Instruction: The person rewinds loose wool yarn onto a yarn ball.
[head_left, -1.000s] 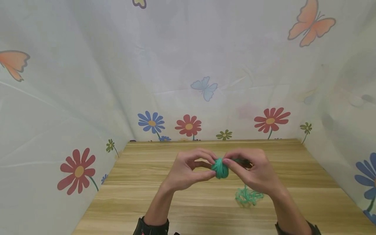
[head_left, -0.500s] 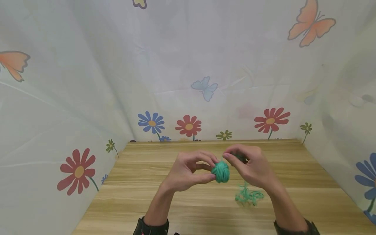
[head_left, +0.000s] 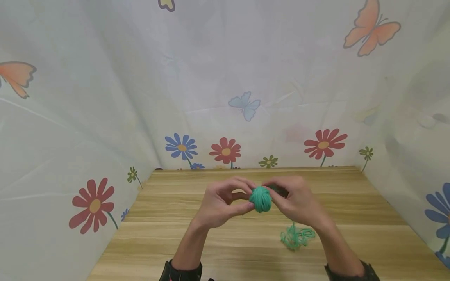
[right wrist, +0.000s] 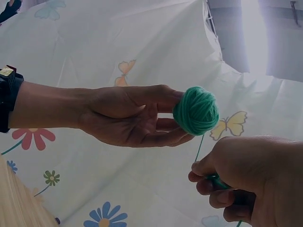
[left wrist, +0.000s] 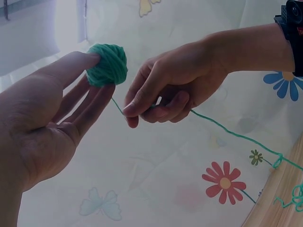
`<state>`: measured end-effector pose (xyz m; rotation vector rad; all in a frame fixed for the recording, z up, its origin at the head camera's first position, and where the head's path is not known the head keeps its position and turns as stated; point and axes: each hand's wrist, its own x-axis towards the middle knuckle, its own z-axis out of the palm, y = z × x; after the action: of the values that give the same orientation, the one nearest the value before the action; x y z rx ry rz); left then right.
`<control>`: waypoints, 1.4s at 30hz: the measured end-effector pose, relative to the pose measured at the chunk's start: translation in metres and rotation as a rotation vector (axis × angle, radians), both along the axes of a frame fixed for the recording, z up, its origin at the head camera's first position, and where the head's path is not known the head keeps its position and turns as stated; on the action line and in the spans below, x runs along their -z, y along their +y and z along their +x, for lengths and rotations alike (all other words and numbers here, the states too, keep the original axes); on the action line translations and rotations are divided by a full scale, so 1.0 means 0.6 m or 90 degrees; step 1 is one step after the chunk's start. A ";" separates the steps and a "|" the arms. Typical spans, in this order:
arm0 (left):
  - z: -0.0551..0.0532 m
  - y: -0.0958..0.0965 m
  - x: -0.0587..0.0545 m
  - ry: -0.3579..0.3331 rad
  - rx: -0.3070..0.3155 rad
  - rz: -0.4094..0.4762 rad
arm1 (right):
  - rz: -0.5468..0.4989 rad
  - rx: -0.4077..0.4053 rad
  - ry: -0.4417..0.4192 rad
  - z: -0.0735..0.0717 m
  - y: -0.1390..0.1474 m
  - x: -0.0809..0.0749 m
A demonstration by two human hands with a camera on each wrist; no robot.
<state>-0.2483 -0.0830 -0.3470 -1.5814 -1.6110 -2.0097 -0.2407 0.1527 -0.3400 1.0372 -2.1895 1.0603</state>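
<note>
The head view has one yarn ball (head_left: 261,200), one yarn tangle (head_left: 294,237) toward five o'clock, one worktop (head_left: 168,208) and two grips, left hand (head_left: 219,203) and right hand (head_left: 299,201). Three red flowers (head_left: 225,151) and two orange butterflies (head_left: 372,29) show too.

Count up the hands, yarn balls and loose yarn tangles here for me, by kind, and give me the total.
Hands: 2, left hand and right hand
Yarn ball: 1
Yarn tangle: 1
Total: 4
</note>
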 end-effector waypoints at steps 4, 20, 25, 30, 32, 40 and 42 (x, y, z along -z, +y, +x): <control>-0.003 0.000 0.001 0.001 -0.044 0.028 | 0.031 -0.069 -0.003 0.003 -0.004 0.001; 0.012 0.005 -0.023 0.031 -0.186 0.013 | 0.001 -0.212 0.019 0.036 -0.003 -0.019; 0.011 0.005 -0.025 0.043 -0.187 -0.010 | -0.052 -0.222 0.022 0.045 0.003 -0.026; 0.012 0.003 -0.025 0.030 -0.136 -0.035 | -0.100 -0.198 0.058 0.046 0.001 -0.034; 0.012 0.002 -0.024 0.021 -0.120 -0.041 | -0.105 -0.182 0.072 0.044 0.000 -0.035; 0.016 0.005 -0.025 0.001 -0.099 -0.056 | -0.119 -0.154 0.085 0.035 -0.005 -0.027; 0.019 0.007 -0.025 -0.001 -0.098 -0.061 | -0.124 -0.149 0.088 0.034 -0.007 -0.026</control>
<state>-0.2371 -0.0787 -0.3317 -1.4365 -1.7956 -1.8837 -0.2206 0.1487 -0.3245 1.2575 -1.8471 1.2366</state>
